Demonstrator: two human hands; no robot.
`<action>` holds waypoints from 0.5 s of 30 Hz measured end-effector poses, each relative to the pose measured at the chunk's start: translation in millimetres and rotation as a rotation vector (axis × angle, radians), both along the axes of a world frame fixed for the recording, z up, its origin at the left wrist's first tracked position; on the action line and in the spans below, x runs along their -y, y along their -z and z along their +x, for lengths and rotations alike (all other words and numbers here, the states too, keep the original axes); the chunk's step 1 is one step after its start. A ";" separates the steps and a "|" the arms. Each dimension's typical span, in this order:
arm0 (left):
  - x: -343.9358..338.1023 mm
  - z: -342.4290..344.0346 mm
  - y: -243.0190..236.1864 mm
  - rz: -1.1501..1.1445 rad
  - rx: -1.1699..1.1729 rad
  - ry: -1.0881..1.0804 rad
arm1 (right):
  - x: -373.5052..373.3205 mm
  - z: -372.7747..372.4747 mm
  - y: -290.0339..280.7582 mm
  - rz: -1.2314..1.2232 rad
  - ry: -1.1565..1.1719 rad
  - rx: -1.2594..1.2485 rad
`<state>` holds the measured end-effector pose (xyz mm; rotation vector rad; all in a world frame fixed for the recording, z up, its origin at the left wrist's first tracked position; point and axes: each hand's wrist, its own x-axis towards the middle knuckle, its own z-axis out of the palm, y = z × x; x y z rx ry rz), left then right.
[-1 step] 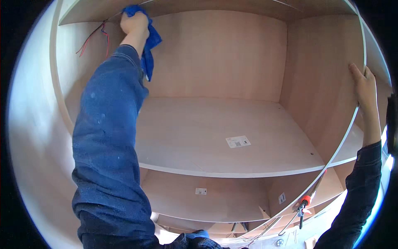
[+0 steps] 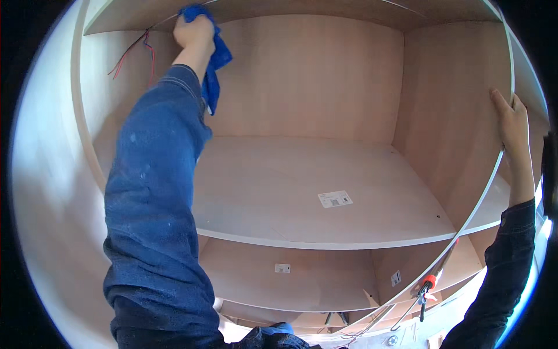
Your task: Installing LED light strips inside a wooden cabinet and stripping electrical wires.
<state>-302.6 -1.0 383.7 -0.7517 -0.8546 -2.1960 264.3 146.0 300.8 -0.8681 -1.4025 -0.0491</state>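
Blue cloth (image 2: pixel 221 57), beige back panel (image 2: pixel 314 75), red wires (image 2: pixel 153 57)

Looking down on a broad, pale shelf board (image 2: pixel 256 180) inside an open wood-grain cabinet (image 2: pixel 308 81). Ends at the front in a white edge (image 2: pixel 325 245); meets an upright wood-grain divider (image 2: pixel 453 104) on the right. Bears one white printed label (image 2: pixel 335 199), flat on the surface, right of middle, slightly askew. Also shows a small dark spot (image 2: pixel 438 216) near the front right corner. Partly hidden at left.
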 end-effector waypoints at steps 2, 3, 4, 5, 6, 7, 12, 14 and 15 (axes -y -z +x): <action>-15.0 22.6 7.9 -0.025 -0.074 0.007 | -8.7 6.0 -1.9 0.007 0.028 0.012; -16.4 28.4 10.2 -0.038 -0.111 0.015 | -10.6 6.7 -2.3 0.011 0.046 0.017; -16.5 23.7 10.4 -0.036 -0.111 0.012 | -9.5 5.2 -2.7 0.013 0.043 0.018; -14.7 17.7 10.3 -0.011 -0.028 0.008 | -6.3 1.4 -2.1 0.012 0.044 0.018; -14.5 7.7 8.8 0.012 0.053 0.011 | 0.0 -1.7 -0.6 0.009 0.050 0.016; -9.9 -4.4 6.0 0.039 0.133 0.008 | 6.2 -5.1 0.1 0.010 0.052 0.013; 18.6 -46.6 -11.4 0.108 0.287 -0.018 | 7.8 -3.1 -2.0 -0.025 0.059 0.027; 24.8 -46.6 -14.5 0.085 0.250 0.011 | 6.4 -0.5 0.2 -0.045 0.065 0.027; 29.7 -53.0 -16.9 0.102 0.225 0.012 | 6.7 -1.1 1.1 -0.048 0.054 0.021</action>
